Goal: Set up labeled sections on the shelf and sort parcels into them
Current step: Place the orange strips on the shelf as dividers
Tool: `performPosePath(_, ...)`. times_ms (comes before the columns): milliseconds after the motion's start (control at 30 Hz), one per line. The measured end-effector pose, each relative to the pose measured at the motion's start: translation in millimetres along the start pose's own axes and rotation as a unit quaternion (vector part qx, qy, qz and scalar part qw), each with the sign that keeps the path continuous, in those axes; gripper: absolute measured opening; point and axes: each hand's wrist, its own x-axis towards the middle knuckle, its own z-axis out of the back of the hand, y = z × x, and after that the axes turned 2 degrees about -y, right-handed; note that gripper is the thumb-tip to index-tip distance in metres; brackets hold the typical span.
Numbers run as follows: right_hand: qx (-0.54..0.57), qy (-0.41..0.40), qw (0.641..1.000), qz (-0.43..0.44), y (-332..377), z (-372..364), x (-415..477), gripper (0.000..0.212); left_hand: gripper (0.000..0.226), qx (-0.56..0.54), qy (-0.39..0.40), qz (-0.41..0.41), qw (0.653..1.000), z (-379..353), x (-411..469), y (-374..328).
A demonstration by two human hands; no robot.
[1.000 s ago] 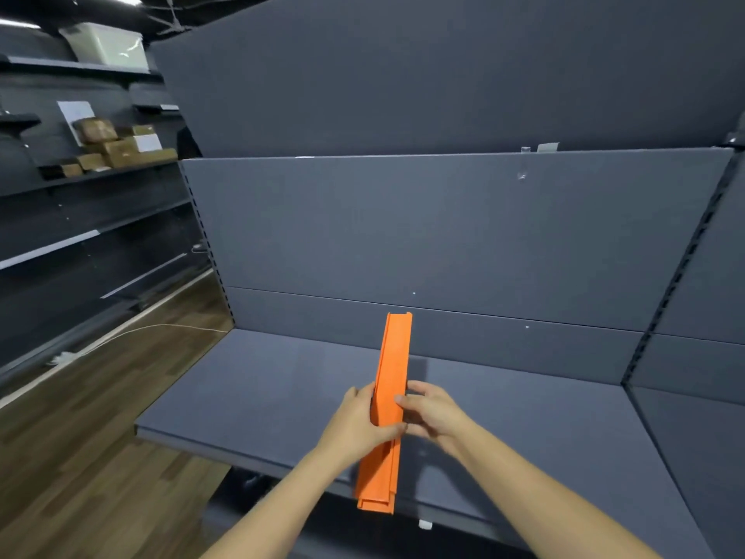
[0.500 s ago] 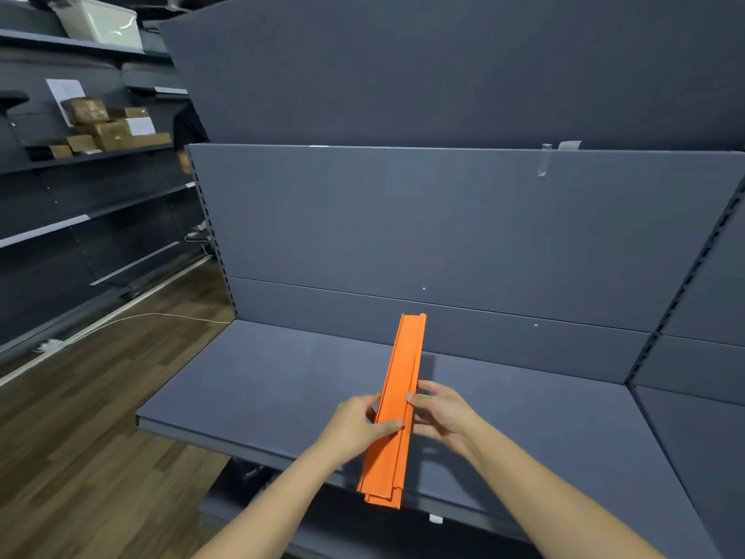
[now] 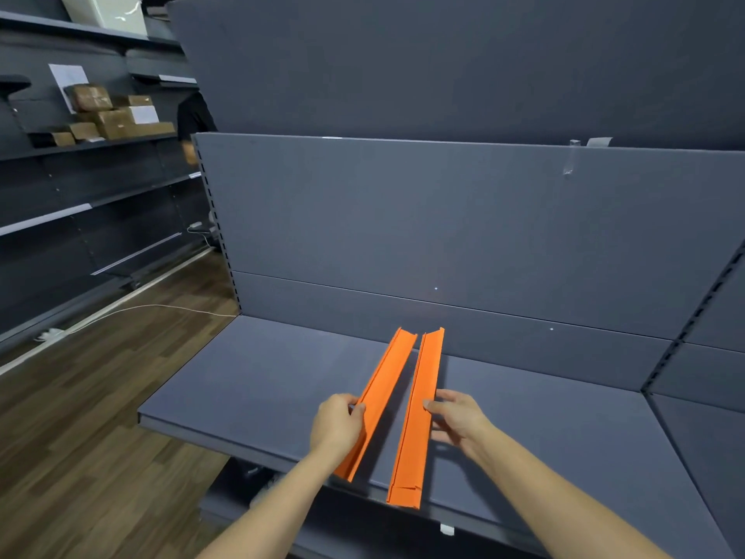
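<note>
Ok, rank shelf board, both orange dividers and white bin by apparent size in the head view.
1. shelf board
2. left orange divider and right orange divider: alike, unranked
3. white bin, though far off

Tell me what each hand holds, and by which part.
The left hand grips the left orange strip midway along, at its outer edge. The right hand pinches the right orange strip midway along its outer edge.

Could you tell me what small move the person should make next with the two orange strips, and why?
Probably carry the left strip leftward over the shelf: left hand and right hand each hold one, yet the right strip is close beside it.
</note>
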Motion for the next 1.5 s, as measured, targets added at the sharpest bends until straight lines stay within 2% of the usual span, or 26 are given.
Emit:
performPosePath(233, -0.013, -0.017, 1.000, 0.003, 1, 18, 3, 0.026, 0.026, 0.047, 0.017, 0.069, 0.996, -17, 5, 16)
performPosePath(367, -0.023, -0.003, 1.000, 0.004, 2, 25, -1, 0.016, 0.022, 0.087, 0.010, 0.066, 0.994, -23, 5, 16)
performPosePath(733, -0.009, 0.038, 0.999, 0.012, 11, 32, -7, 0.015, 0.021, 0.241, -0.010, 0.018, 0.970, -21, 21, 20)
performPosePath(900, -0.004, 0.040, 0.999, 0.012, 10, 32, -6, 0.015, 0.020, 0.240, -0.011, 0.012, 0.971, -21, 26, 20)
performPosePath(1133, 0.000, 0.042, 0.999, 0.013, 10, 39, -7, 0.027, 0.016, 0.235, -0.013, 0.012, 0.972, -23, 35, 16)
performPosePath(1400, 0.029, 0.045, 0.999, 0.005, 10, 46, -12, 0.018, 0.024, 0.246, -0.018, 0.007, 0.969, -20, 37, 12)
performPosePath(1500, 0.048, 0.039, 0.998, -0.007, 9, 47, -14, 0.015, 0.031, 0.199, -0.011, -0.025, 0.980, -23, 36, 1)
